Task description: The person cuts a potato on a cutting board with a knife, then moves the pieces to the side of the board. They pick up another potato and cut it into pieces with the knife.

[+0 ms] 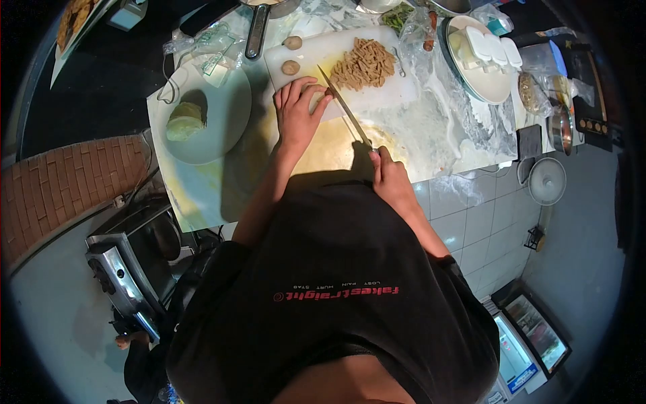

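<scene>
Beyond the shirt (336, 236), the knife (347, 109) is gripped by right fingers (387, 161), slanted forward-left beside left fingers (301, 86) whose hold is unclear.

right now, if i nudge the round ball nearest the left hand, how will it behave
The ball would probably roll, since it looks rounded and sits on the flat cutting board. It is likely light to lift, being small beside the left hand. How firm it is, I can't tell.
</scene>
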Demonstrator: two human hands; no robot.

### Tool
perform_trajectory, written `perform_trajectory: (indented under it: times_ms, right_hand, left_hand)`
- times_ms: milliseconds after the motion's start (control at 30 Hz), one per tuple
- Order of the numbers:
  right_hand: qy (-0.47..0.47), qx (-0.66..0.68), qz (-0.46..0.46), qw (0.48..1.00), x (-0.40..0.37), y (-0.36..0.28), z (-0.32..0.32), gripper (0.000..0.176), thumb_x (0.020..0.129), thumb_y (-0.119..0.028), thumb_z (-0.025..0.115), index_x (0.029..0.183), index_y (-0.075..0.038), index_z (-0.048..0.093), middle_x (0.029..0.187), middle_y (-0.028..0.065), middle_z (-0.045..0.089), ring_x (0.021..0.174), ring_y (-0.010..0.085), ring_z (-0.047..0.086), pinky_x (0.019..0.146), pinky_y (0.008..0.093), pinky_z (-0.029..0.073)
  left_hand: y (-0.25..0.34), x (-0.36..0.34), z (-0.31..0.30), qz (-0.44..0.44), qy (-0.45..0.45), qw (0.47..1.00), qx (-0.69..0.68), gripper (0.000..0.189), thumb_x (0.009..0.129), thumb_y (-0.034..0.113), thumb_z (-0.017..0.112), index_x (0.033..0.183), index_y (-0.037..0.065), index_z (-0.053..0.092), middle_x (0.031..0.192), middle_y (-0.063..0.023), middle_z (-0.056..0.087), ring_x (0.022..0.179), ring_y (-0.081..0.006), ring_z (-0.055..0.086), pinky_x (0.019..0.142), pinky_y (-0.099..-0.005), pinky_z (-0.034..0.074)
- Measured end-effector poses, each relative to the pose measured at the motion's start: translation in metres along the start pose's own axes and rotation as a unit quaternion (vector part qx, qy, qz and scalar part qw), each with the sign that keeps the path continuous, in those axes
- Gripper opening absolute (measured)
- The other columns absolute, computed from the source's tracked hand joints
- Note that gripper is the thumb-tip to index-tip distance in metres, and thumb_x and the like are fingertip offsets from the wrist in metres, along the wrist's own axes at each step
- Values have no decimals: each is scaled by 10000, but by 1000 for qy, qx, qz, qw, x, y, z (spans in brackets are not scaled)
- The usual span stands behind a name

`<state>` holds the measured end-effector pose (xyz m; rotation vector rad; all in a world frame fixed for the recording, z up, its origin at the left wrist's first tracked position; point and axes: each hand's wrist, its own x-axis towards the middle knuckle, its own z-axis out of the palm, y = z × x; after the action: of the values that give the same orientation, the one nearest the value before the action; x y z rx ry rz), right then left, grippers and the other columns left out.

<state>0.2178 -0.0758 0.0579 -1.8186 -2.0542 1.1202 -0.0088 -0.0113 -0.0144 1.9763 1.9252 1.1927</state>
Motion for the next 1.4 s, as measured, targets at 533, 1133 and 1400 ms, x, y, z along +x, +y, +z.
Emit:
perform_trajectory:
  times_ms: [533, 1133, 1400]
  right_hand:
    - [-12, -28, 2, 1000, 5, -4, -4, 305, 1082, -282, 436, 992, 6, 484, 633, 309, 591, 640, 528, 595, 560, 596, 451]
    - [-66, -30, 8, 997, 17, -13, -23, 386, 1094, -334, 385, 1028, 24, 515, 694, 324, 613, 737, 545, 613, 636, 605, 469]
    - [-99, -18, 36, 994, 24, -12, -32, 404, 1104, -336, 385, 1093, 34, 546, 731, 317, 572, 749, 526, 558, 659, 522, 427]
  left_hand:
    - [0, 0, 1, -2, 6, 1000, -7, 188, 844, 268, 777, 984, 152, 729, 1120, 23, 635, 1105, -194, 555, 989, -383, 351]
    - [1, 4, -2, -26, -1, 999, -44, 150, 809, 237, 799, 881, 110, 764, 1137, 24, 636, 1073, -192, 563, 983, -382, 345]
    - [-1, 5, -2, -38, -18, 998, -56, 153, 810, 256, 792, 845, 111, 755, 1131, 33, 629, 1062, -179, 565, 974, -375, 338]
